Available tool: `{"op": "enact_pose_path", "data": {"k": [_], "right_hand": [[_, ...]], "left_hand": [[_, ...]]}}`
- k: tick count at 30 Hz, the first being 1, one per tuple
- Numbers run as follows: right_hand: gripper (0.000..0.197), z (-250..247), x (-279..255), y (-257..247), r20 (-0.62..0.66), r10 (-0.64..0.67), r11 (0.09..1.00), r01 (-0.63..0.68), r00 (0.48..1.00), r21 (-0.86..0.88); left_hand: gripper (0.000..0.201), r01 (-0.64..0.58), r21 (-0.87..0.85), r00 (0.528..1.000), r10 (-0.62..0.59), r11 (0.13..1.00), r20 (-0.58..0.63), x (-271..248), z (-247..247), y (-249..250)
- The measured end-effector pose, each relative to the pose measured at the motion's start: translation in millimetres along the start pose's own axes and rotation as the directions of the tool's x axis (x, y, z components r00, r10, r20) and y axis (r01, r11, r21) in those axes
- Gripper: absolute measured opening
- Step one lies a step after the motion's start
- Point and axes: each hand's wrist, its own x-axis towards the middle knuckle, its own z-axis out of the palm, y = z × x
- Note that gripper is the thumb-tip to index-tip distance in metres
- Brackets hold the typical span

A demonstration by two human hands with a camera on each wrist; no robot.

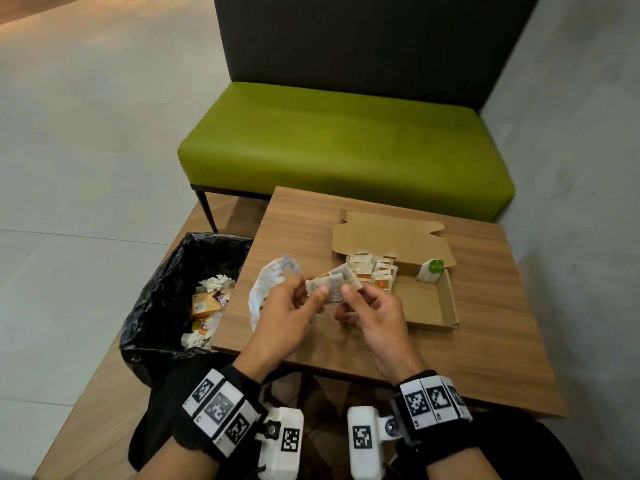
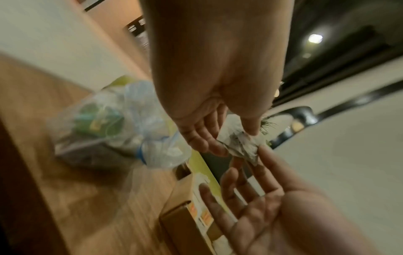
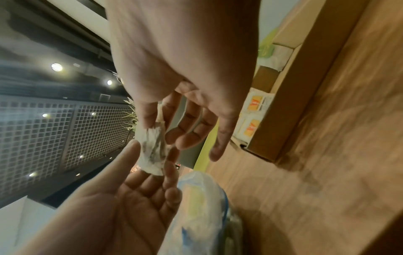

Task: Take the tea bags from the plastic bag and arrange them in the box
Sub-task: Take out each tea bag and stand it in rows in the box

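Note:
Both hands meet above the wooden table, holding a small bunch of pale tea bags between them. My left hand pinches its left end with thumb and fingers, and my right hand pinches the right end. The left wrist view shows the left hand on the tea bags. The right wrist view shows the right hand on the tea bags. The crumpled clear plastic bag lies just left of my hands. The open cardboard box sits to the right, with several tea bags in rows at its left end.
A tea bag with a green tag leans at the box's far side. A bin lined with a black bag, holding litter, stands off the table's left edge. A green bench is beyond the table.

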Motion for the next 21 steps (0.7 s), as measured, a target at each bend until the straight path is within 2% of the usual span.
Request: {"op": "enact_pose_path", "data": {"k": [3,5,7,9,11,15,21], "right_hand": [[0.022,-6.6,-4.3,2.9,0.024,0.02,1.0,-0.019,1.0,-0.023],[0.013,-14.4,-5.1,1.5,0.007,0.027,0.998,-0.026,1.0,-0.059],[0.017,-23.0,-3.3,-0.8,0.009,0.022,0.996,-0.022,1.0,-0.087],[0.019,-29.8,-1.1,-4.4,0.079,0.003,0.985,0.011,0.997,-0.17],[0.015,-34.4,-0.2,-6.8,0.139,0.012,0.961,0.026,0.99,-0.274],[0.013,-44.9,0.4,-3.1,0.143,0.073,0.947,-0.023,0.987,-0.321],[0.012,-62.6,-6.5,0.4,-0.015,0.116,0.97,-0.116,0.993,-0.212]], "left_hand": [[0.011,0.025,-0.042,0.998,-0.022,0.999,0.066,1.9,-2.1,-4.1],[0.01,-0.004,0.055,0.994,-0.002,0.998,0.111,4.1,-6.7,-9.4],[0.009,-0.06,0.224,0.982,0.017,0.973,0.189,5.9,-10.8,-13.3],[0.011,-0.128,0.343,0.963,0.034,0.931,0.269,6.8,-11.7,-12.9],[0.016,-0.169,0.392,0.948,0.041,0.904,0.316,6.9,-10.8,-8.8],[0.024,-0.151,0.442,0.957,0.018,0.884,0.291,8.3,-9.5,-8.0],[0.024,-0.108,0.441,0.977,0.013,0.891,0.213,8.2,-4.7,-2.6]]}}
